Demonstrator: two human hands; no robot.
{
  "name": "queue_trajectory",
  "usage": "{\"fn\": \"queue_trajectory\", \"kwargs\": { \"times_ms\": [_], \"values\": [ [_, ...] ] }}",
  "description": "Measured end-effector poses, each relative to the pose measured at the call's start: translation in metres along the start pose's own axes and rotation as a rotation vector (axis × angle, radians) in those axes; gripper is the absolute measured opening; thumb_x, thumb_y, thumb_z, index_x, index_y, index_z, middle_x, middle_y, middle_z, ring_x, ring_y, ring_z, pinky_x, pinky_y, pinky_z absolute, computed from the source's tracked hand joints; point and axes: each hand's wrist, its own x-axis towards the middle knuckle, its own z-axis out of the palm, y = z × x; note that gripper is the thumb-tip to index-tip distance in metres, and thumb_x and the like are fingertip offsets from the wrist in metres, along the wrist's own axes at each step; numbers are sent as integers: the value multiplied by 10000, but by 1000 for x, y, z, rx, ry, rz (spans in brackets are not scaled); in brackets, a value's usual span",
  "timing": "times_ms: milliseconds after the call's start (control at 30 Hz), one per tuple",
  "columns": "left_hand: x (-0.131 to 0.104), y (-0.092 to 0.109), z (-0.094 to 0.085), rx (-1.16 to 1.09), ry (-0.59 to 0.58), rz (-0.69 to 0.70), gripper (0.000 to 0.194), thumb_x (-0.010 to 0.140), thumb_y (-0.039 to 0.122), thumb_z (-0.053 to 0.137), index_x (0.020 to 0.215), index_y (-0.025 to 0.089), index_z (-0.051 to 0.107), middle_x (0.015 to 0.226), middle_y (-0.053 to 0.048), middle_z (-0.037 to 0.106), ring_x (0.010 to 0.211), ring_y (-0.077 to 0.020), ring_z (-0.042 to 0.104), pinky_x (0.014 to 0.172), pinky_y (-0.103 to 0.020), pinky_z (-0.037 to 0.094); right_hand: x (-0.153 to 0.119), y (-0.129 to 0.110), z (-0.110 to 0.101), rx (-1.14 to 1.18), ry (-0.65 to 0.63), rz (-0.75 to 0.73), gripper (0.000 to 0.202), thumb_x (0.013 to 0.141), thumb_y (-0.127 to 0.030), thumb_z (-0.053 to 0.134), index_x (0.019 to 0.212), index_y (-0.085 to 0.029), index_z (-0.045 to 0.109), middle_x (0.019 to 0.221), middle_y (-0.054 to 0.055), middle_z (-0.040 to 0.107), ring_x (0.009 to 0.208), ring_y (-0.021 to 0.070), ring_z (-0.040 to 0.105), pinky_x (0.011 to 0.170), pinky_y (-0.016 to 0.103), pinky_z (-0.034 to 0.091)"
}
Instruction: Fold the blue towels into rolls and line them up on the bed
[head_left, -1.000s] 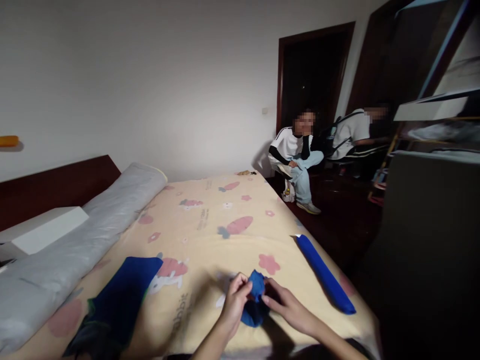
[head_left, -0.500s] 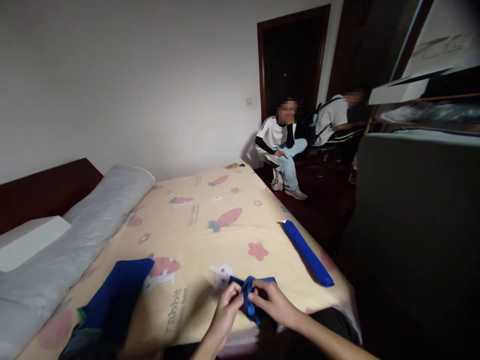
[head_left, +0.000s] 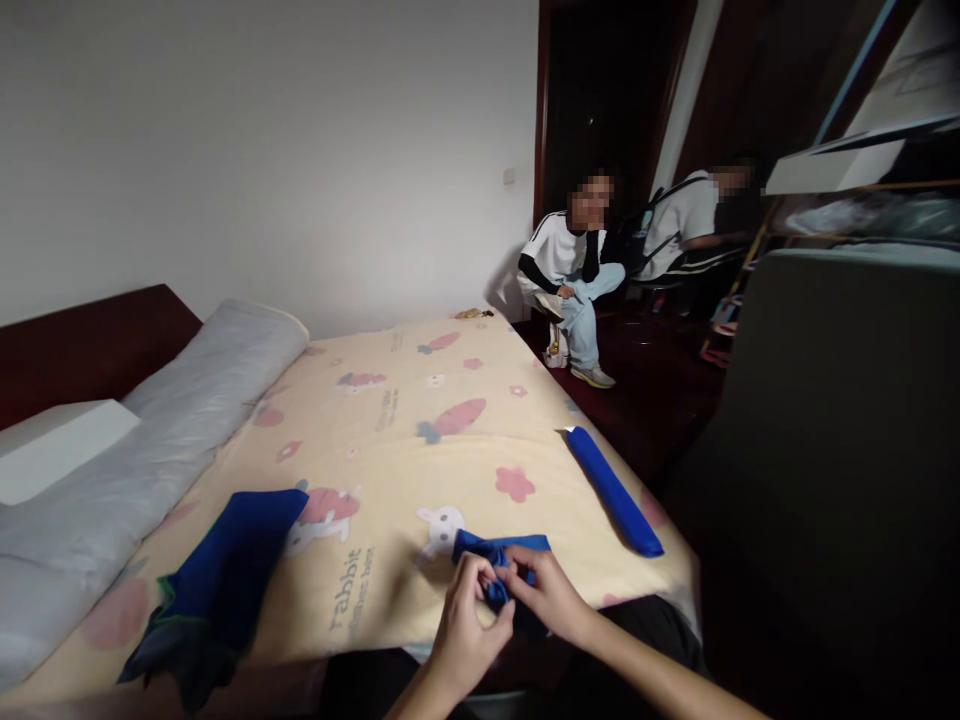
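Note:
At the front edge of the bed, my left hand is closed on a bunched part of a blue cloth. My right hand pinches the same cloth from the other side, so the bunch lies between both sets of fingertips. A flat part of the cloth spreads behind my fingers; whether it is knotted I cannot make out. To the left lies a dark blue fabric piece with green edging. On the right a long, narrow blue roll rests near the bed's side edge.
The bed has a yellow rabbit-print sheet. A long grey bolster and a white box are at left. One person sits beyond the bed's far corner; another person sits behind. A dark panel stands at right.
My left hand has turned, its thumb now lower and apart from the index finger, while the bunch has been gathered up between my fingers. The view has tilted slightly down.

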Motion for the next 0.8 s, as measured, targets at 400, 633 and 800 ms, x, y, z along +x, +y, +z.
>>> {"fn": "queue_trajectory", "kwargs": {
  "times_ms": [400,633,800],
  "values": [
    [8,2,-8,55,-69,-24,190,863,390,540,769,232,587,768,-9,569,725,-162,527,673,-269,409,-2,-2,-5,109,-37,8,477,913,-597,449,661,-201,530,611,-10,575,603,143,522,606,261,382],
    [14,-6,-12,-34,-81,-88,271,861,463,541,783,205,568,734,13,565,706,-140,518,658,-251,412,-1,2,-7,128,-34,25,455,915,-579,461,658,-209,527,602,-6,588,588,146,535,595,261,393],
    [17,-10,-17,-112,-80,-127,292,831,486,589,794,197,593,744,-1,585,712,-143,536,661,-252,429,1,0,-8,135,-18,35,447,912,-569,471,636,-219,487,589,-4,600,584,149,544,604,264,396]
  ]
}}
